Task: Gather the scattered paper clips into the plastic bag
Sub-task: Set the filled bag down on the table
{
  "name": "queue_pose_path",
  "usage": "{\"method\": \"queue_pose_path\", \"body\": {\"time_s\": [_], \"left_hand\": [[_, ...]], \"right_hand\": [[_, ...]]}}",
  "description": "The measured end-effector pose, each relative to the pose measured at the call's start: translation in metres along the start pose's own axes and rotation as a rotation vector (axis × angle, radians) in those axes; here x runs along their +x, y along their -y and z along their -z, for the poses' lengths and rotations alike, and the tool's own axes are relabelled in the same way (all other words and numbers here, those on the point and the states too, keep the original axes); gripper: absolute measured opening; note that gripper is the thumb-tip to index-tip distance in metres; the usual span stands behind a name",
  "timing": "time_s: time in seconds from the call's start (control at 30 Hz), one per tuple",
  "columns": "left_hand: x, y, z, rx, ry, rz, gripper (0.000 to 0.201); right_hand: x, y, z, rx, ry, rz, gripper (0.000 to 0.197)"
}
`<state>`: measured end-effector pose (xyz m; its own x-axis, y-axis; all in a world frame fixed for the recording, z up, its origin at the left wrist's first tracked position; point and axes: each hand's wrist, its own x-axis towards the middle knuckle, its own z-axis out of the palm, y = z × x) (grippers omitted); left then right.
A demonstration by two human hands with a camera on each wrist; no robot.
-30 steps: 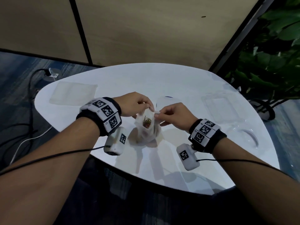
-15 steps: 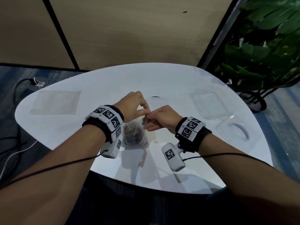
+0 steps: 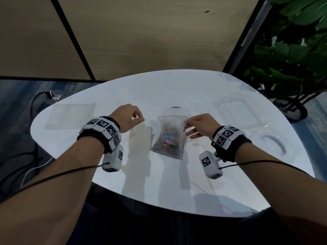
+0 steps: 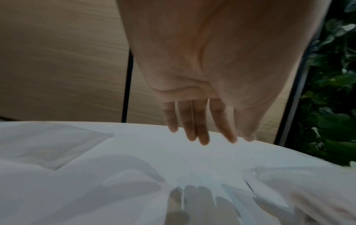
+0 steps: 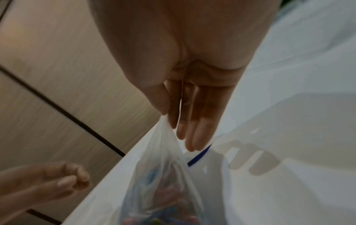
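Since half a second ago, the bag (image 3: 168,137) has been released by the left hand (image 3: 127,118), now drawn off to 9 o'clock, loosely curled and empty. Head view: the bag of clips (image 3: 167,138) is pinched at its top corner by the right hand (image 3: 200,126), mid-table (image 3: 177,188). Left wrist: relaxed fingers (image 4: 194,121) hover. Right wrist: thumb and fingers (image 5: 188,121) clamp the bag (image 5: 163,175). Gathering looks finished; setting down is judged next.
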<state>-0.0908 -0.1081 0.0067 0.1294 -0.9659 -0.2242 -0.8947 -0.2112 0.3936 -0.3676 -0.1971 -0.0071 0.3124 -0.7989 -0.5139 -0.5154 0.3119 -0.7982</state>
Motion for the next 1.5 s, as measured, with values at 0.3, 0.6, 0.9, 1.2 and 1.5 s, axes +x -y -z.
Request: {"method": "queue_pose_path", "body": {"time_s": [0.3, 0.6, 0.9, 1.2, 1.5], "left_hand": [[0.011, 0.083, -0.018, 0.020, -0.207, 0.526, 0.060], [0.004, 0.130, -0.035, 0.085, -0.391, 0.683, 0.068], [0.003, 0.125, -0.021, 0.210, -0.224, 0.590, 0.024], [0.000, 0.060, -0.031, -0.019, -0.041, 0.624, 0.070], [-0.013, -0.100, -0.010, -0.232, -0.450, -0.073, 0.022]], "right_hand": [[0.015, -0.023, 0.088, -0.941, -0.409, -0.027, 0.026], [0.017, -0.055, 0.106, -1.245, -0.187, -0.204, 0.039], [0.010, -0.038, 0.067, -1.120, -0.092, -0.084, 0.024], [-0.039, -0.035, 0.016, -1.118, 0.082, 0.035, 0.025], [-0.071, -0.073, 0.065, -1.158, -0.028, 0.041, 0.035]]}}
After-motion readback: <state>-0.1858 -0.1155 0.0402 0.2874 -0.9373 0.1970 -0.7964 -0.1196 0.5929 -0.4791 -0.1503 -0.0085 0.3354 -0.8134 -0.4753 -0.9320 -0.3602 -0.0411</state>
